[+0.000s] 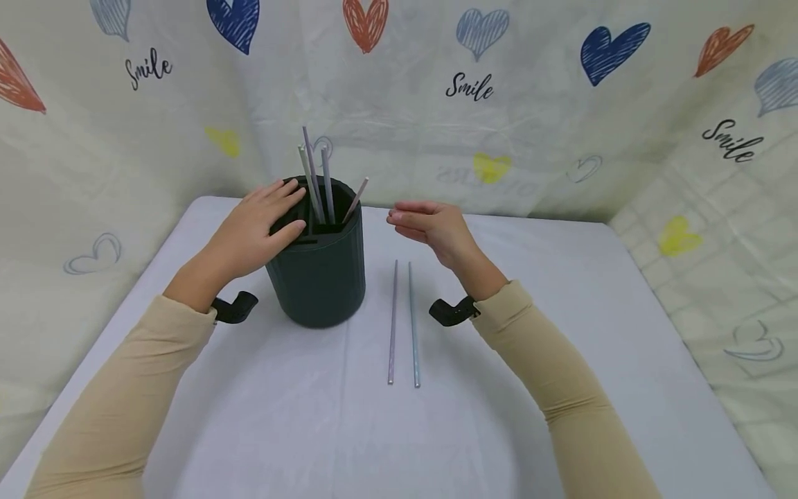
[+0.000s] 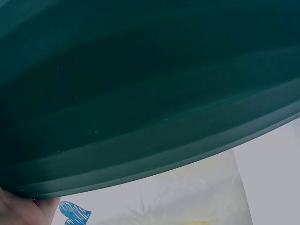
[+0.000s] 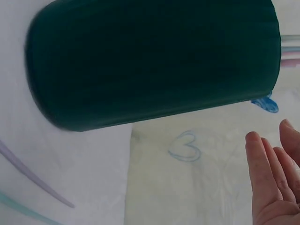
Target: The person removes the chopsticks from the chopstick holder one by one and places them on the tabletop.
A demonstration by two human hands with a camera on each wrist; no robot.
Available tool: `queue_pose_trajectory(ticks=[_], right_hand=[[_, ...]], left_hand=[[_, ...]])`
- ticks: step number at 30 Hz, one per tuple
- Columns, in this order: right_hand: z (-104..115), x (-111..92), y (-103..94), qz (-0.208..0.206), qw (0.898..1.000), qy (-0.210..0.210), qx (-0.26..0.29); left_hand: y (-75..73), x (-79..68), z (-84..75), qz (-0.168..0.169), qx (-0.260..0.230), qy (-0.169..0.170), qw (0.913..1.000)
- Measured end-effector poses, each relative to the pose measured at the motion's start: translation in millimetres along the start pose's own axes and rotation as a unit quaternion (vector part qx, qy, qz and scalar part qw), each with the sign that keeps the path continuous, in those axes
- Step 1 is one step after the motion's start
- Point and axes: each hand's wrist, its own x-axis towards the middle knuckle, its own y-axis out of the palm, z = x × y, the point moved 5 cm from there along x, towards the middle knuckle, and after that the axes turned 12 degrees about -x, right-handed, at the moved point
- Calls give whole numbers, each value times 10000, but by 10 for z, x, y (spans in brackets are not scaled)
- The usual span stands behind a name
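A dark green ribbed holder (image 1: 321, 284) stands upright at the left of the table, its top split by dividers. My left hand (image 1: 258, 218) rests on the holder's top left rim with fingers extended; in the left wrist view the ribbed wall fills most of the picture. Several thin pale sticks (image 1: 326, 184) lean inside the right compartment. To the right of the holder my right hand (image 1: 436, 229) is raised and holds nothing, its fingers straight and together. Below it, a thin purple stick (image 1: 393, 326) and a thin light blue stick (image 1: 414, 326) lie side by side.
A white cloth (image 1: 530, 430) covers the table. Behind and at the sides hangs a pale curtain (image 1: 399, 104) printed with hearts and the word Smile. Each wrist wears a small black camera mount (image 1: 234, 308).
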Motion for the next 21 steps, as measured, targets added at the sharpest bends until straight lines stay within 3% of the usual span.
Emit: queue_pose_trajectory(ticks=[10,21], right_hand=[[322,-107,203,108,9978,-652,32],[487,-143,381,305,9970,-711,-26]], left_hand=[[-3,-1,27,-39,-43,-2,10000],[-14,-8,19,-31,-44,-39,10000]])
